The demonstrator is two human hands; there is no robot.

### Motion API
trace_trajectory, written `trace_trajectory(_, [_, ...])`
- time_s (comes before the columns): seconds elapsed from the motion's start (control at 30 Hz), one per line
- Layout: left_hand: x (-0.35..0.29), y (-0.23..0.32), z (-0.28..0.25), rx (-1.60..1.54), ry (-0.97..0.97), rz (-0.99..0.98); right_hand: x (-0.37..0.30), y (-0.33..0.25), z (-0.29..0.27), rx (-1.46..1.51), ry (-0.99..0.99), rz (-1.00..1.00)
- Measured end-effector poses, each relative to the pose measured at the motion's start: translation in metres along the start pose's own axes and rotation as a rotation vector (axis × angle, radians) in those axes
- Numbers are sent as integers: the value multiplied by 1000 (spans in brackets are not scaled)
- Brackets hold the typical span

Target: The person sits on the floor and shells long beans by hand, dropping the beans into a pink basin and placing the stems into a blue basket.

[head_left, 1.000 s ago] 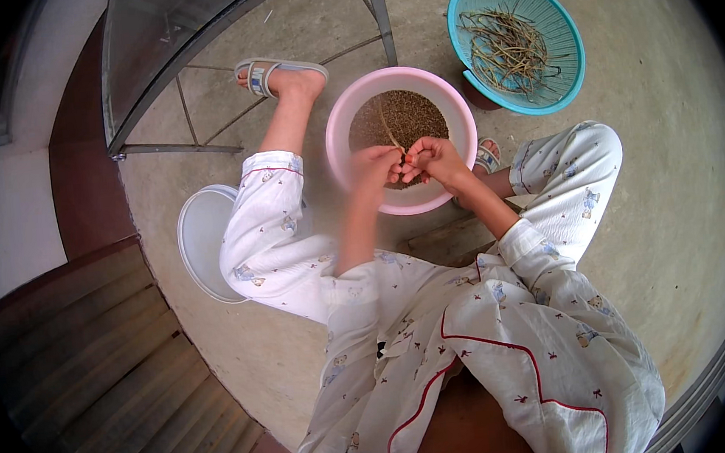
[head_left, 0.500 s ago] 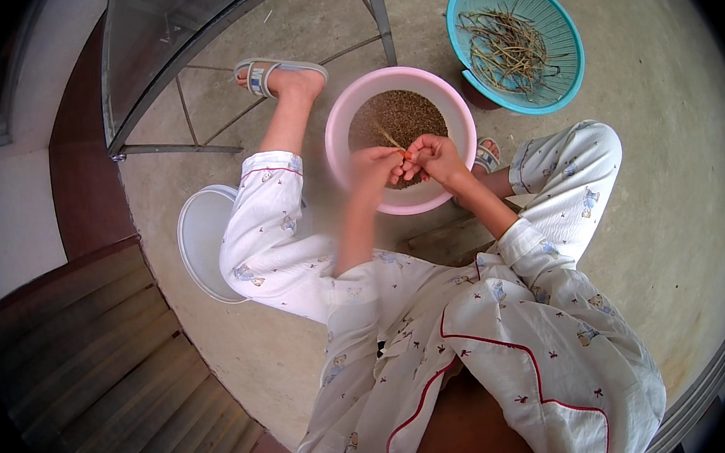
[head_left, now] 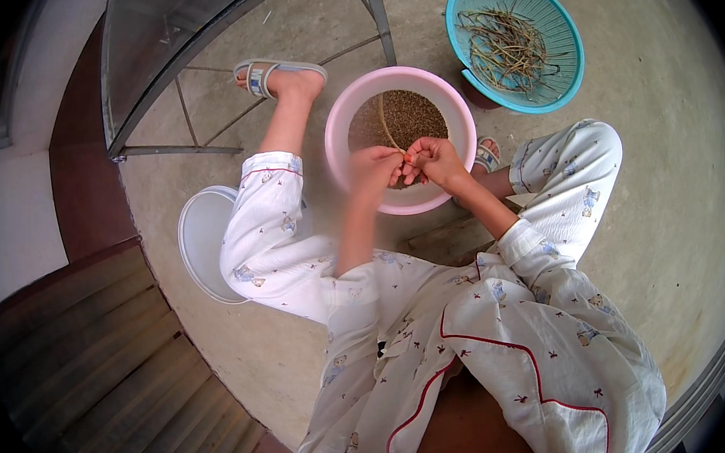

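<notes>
Over a pink-rimmed basin (head_left: 335, 143) between my feet, both hands meet with fingertips pressed close together. A long, thin, dried bean pod (head_left: 385, 124) curves up and away from the fingers toward the basin's far side. My left hand (head_left: 377, 167) pinches it, though a blur covers part of that hand and wrist. Closed beside it, my right hand (head_left: 437, 163) grips the pod's near end with thumb and fingers. Small brown bean-like grains (head_left: 418, 120) cover the bottom of the basin.
A turquoise colander (head_left: 566, 36) with a tangle of dried pods (head_left: 506, 49) stands at the far right. Left of my leg is a white bucket (head_left: 204, 252). A metal-framed glass table (head_left: 235, 15) rises at the far left, above brown ribbed boards (head_left: 100, 358) nearer me.
The pod has swung more upright and shows more of its length above the fingers. Both hands stay in nearly the same place over the basin.
</notes>
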State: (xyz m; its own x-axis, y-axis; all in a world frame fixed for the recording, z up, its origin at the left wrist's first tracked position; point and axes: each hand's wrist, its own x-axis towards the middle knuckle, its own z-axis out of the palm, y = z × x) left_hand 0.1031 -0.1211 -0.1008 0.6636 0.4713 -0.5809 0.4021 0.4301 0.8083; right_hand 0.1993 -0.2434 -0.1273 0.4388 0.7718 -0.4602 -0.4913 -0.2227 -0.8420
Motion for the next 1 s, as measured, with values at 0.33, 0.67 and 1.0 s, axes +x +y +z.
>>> trace_trajectory(0.33, [2,-6,1,20,31,-7,5,6,-8,229,-159,147])
trace_trajectory(0.67, [1,-8,-4,6,-42,-41,7,2,-1,217,-144,203])
trace_trajectory(1.0, [4,-9,-2,-37,39,-25,6,12,-4,41,-117,44])
